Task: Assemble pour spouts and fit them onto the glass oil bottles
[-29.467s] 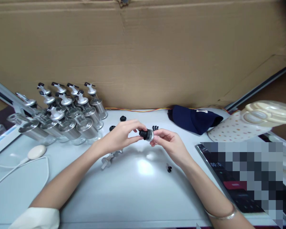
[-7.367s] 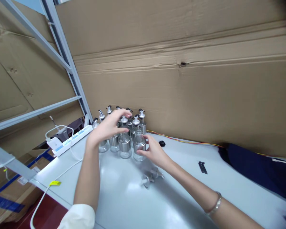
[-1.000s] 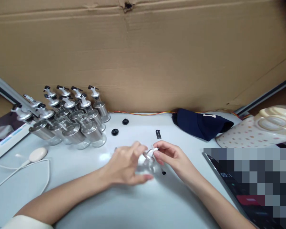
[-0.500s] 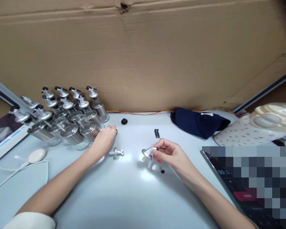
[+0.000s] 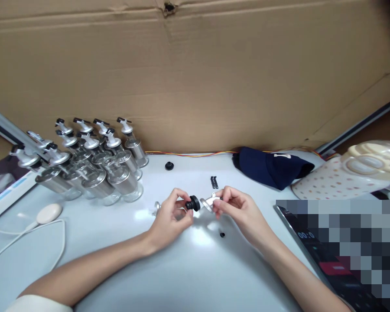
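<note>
Between thumb and fingers of my left hand [image 5: 173,216] is a black ribbed stopper [image 5: 193,203], its wide end facing right. My right hand [image 5: 238,207] pinches a silver pourer spout [image 5: 208,204], whose round flange points left towards the stopper. The two parts are very close; I cannot tell whether they touch. Behind my left hand a second silver spout [image 5: 157,207] lies on the table, mostly hidden. A small black cap [image 5: 222,235] lies below my right hand, and two black levers [image 5: 214,182] lie just beyond it. Another black stopper [image 5: 169,166] sits farther back.
Several glass-and-steel bottles with pourer tops [image 5: 94,180] stand at the left. Nearby lies a white round device [image 5: 49,213] with a cable. A navy cap [image 5: 273,167], a spotted container [image 5: 334,177] and a dark screen [image 5: 331,255] are on the right. Cardboard [image 5: 195,78] walls the back.
My left hand has come from beside the bottles to the middle, bringing a black stopper. The spout in my right hand has shifted slightly right and its flange now faces the stopper.
</note>
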`<state>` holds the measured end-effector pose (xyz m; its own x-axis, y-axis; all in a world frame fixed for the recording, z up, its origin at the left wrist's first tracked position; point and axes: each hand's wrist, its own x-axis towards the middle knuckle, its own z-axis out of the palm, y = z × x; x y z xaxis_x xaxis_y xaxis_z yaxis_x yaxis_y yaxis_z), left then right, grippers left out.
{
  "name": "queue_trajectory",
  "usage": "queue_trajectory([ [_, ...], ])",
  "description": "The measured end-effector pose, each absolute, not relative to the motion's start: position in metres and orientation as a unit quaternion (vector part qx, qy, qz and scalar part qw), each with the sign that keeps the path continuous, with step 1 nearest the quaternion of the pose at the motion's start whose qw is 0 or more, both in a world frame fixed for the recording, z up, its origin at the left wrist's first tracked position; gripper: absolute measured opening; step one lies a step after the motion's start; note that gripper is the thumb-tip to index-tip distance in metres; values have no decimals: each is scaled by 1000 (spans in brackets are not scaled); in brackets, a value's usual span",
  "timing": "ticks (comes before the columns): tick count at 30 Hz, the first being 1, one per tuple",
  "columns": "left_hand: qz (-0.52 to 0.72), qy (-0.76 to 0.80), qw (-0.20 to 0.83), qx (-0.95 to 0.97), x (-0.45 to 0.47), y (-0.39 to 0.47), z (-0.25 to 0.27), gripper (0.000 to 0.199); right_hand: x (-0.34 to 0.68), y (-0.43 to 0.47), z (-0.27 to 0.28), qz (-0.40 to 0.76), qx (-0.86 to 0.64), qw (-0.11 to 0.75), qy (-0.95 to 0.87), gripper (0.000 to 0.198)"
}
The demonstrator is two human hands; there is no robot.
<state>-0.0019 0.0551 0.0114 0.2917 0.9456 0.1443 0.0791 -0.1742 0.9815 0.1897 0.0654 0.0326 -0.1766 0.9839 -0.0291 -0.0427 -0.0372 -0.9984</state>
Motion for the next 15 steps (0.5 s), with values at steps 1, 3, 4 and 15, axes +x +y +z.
queue_trajectory([
  [1, 449, 394, 518, 613, 0, 53, 5, 16, 190, 66, 33, 558, -452, 457, -524, 41],
  [3, 473, 364, 537, 596, 1, 53, -6, 18, 190, 66, 33, 549, -461, 457, -527, 41],
  [4, 485, 349, 538, 595, 1, 53, -9, 19, 189, 66, 34, 545, -465, 455, -528, 41],
  [15, 492, 324, 460, 664, -3, 53, -11, 13, 182, 63, 33, 550, -461, 504, -480, 38],
])
